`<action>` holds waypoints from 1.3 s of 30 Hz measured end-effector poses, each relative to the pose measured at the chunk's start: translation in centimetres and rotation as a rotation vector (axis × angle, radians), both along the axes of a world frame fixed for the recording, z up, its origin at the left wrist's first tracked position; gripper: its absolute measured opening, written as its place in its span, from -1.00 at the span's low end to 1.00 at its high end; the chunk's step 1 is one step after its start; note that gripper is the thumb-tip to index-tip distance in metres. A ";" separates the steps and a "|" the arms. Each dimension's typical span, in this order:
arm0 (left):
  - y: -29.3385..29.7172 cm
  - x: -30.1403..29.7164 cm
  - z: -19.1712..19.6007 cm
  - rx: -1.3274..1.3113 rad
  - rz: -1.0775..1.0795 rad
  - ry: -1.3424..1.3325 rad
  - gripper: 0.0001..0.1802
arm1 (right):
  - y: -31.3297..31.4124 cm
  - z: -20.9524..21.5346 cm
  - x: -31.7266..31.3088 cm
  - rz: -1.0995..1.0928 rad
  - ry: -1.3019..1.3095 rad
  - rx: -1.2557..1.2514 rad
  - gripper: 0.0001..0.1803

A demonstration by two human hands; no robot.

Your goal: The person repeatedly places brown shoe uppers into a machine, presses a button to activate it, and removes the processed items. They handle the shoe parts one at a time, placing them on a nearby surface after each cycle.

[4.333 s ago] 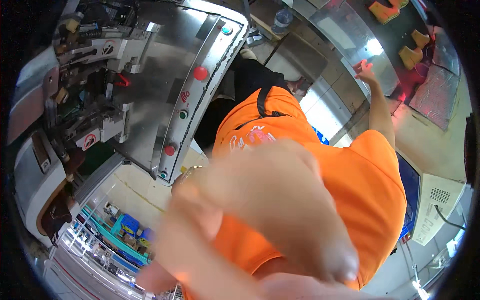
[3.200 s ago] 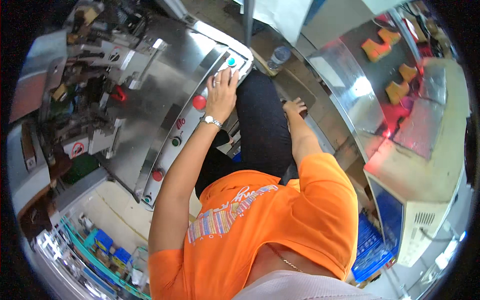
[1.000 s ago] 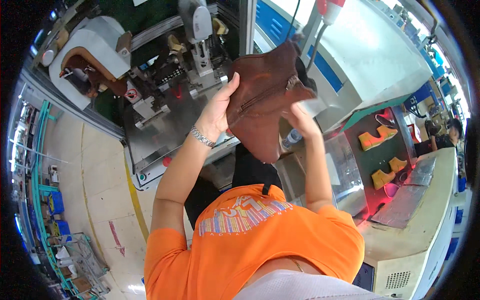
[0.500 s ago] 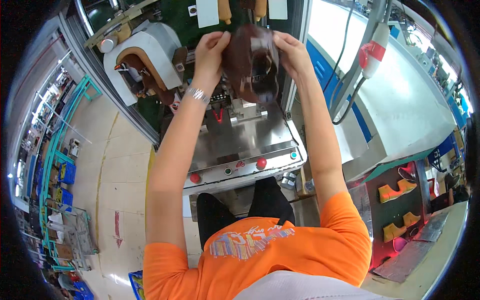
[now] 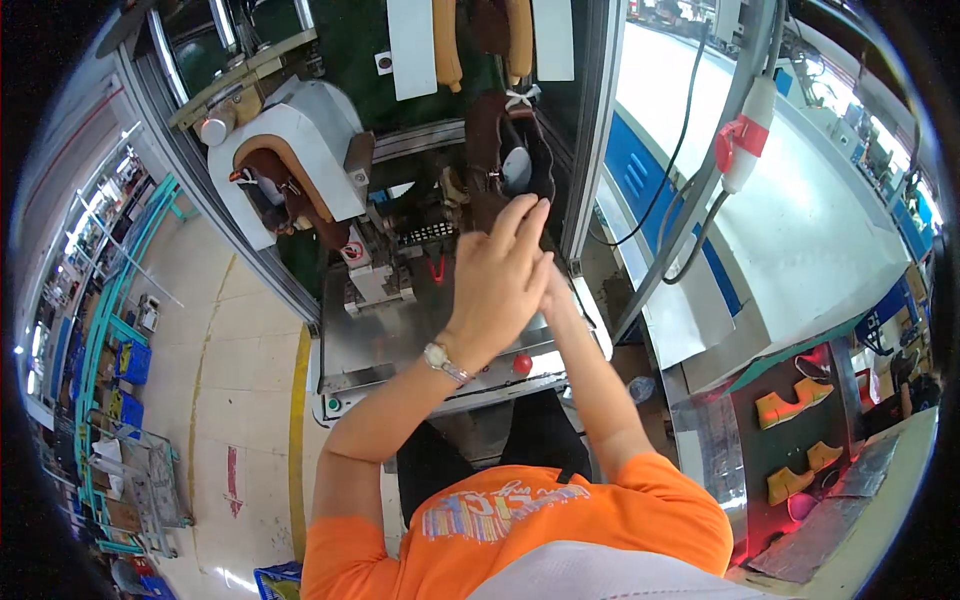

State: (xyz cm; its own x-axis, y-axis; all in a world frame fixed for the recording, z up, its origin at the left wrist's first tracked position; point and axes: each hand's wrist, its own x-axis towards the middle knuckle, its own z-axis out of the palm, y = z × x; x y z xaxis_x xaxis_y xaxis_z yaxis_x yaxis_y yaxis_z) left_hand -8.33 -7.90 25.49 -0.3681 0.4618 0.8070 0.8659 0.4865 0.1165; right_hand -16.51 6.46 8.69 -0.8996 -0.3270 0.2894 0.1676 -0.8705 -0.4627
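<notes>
A dark brown shoe upper (image 5: 481, 150) sits at the right station of the machine, its opening showing a pale insert and a white tie at the top. My left hand (image 5: 500, 285) lies across its lower end with fingers stretched out, seen from the back. Close against it is my right hand (image 5: 552, 290), its fingers mostly hidden behind the left. Whether either hand grips the upper's lower edge cannot be made out. At the left station, another brown upper (image 5: 280, 190) rests inside a white arched housing (image 5: 318, 125) with a tan pad.
Tan pads (image 5: 447, 45) and white plates (image 5: 412, 50) hang above the right station. A metal work surface (image 5: 375, 335) has a red button (image 5: 522, 364) along its front. To the right stand a metal post and a plug with cable (image 5: 750, 135); yellow-orange shoe pieces (image 5: 790, 405) lie on a dark shelf.
The brown upper, held up between both hands before, now sits lower at the right station. My hands have come down and together at its lower end.
</notes>
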 end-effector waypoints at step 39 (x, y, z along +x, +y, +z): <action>1.0 -1.6 -6.3 -0.070 0.040 -0.212 -0.31 | -1.9 1.5 -4.8 -0.390 -0.456 -0.040 -0.68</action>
